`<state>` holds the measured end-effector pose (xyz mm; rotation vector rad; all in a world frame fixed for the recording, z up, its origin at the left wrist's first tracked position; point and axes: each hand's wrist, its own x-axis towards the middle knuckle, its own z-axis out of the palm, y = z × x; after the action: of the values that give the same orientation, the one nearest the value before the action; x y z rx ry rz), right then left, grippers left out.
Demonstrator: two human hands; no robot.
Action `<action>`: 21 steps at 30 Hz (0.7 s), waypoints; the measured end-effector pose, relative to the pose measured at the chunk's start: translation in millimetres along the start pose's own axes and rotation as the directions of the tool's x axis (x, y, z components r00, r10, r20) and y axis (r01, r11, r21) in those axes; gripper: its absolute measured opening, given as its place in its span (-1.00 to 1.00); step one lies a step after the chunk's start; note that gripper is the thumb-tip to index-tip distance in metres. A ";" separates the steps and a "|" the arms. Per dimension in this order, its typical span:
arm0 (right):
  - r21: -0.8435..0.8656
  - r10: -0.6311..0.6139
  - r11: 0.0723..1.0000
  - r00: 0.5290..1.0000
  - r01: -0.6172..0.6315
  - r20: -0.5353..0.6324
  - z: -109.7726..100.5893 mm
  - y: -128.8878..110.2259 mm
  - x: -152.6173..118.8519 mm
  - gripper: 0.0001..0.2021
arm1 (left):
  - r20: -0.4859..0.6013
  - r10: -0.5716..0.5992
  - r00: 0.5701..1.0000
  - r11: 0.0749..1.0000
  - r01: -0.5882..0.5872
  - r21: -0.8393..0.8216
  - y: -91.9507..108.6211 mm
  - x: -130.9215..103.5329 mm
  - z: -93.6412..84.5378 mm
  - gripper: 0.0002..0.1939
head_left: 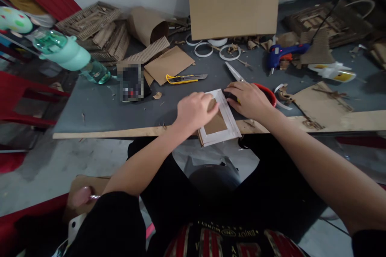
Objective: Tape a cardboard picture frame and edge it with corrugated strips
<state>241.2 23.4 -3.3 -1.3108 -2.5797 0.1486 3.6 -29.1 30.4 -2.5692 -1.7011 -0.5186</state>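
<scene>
the right hand is closed on a dark tool, mostly hidden by the fingers, at the upper right edge of a white-bordered cardboard panel. the left hand lies curled over the panel's upper left part; whether its fingers pinch anything, i cannot tell. the panel sits at the table's near edge, jutting past the wooden strip. just beyond the right hand are scissor blades; a yellow box cutter lies beyond the left. farther out are white rings, a blue glue gun, a glue bottle and, far left, a green water bottle.
</scene>
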 end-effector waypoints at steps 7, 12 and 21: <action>0.024 0.073 0.997 0.997 -0.073 -0.024 1.7 -21.3 -5.3 -0.52 | 0.296 -0.309 0.904 0.913 0.370 -0.175 -30.5 16.2 3.2 -0.06; 0.221 0.250 0.947 0.967 -0.235 -0.045 13.0 -25.1 -7.4 -0.37 | 0.195 -0.373 0.907 0.798 0.421 -0.431 -26.1 15.8 18.2 -0.04; 0.773 0.536 0.534 0.844 -0.343 0.004 7.4 -25.4 -2.2 -0.65 | 0.162 -0.507 0.847 0.395 0.395 -0.829 -34.8 25.9 42.3 -0.36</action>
<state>220.6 6.7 -5.8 -1.4529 -1.5765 0.9837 -7.4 16.4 -8.0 -2.3011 -2.5775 -1.9422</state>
